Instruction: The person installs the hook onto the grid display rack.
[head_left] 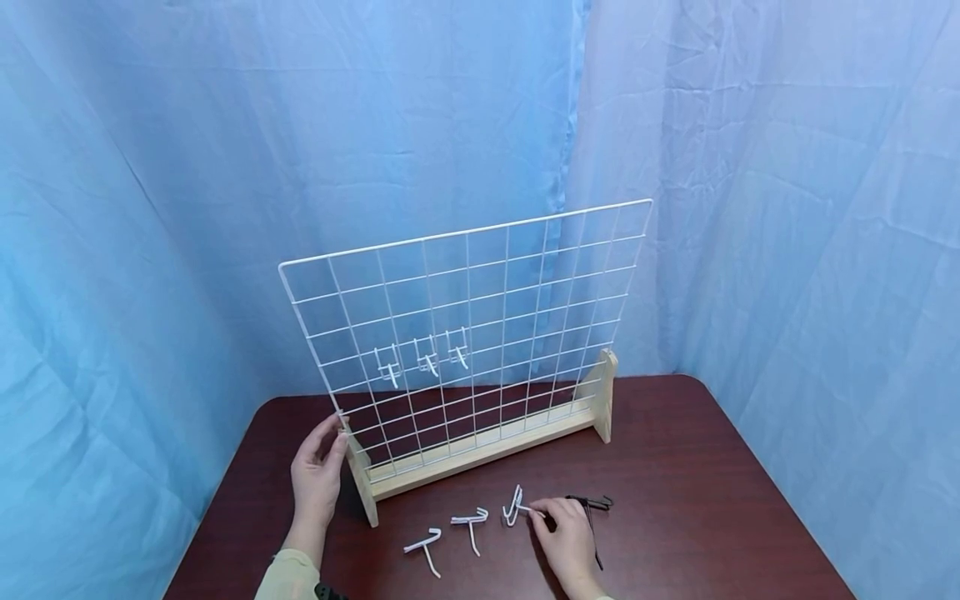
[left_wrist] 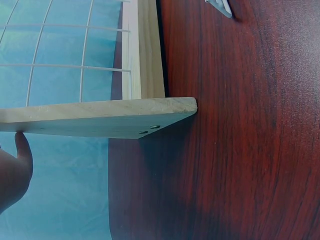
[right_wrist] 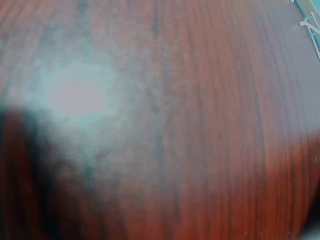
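Note:
A white wire grid panel (head_left: 487, 300) stands in a pale wooden base (head_left: 480, 452). My left hand (head_left: 317, 475) holds the rack at its left edge, around the top of the wooden side piece (head_left: 360, 479). In the left wrist view, that hand's thumb (left_wrist: 24, 152) touches the side piece (left_wrist: 100, 116). Over the table, my right hand (head_left: 566, 537) pinches a white hook (head_left: 513, 506) by its prong, with its back plate pointing left. Two more white hooks lie to its left, one nearer (head_left: 469, 521) and one farther (head_left: 423, 546).
Three white hooks, the middle one (head_left: 427, 358) among them, hang on the grid's left half. Black hooks (head_left: 596, 503) lie behind and beside my right hand, partly hidden by it. The dark red table (head_left: 712, 517) has blue curtains (head_left: 420, 108) around it.

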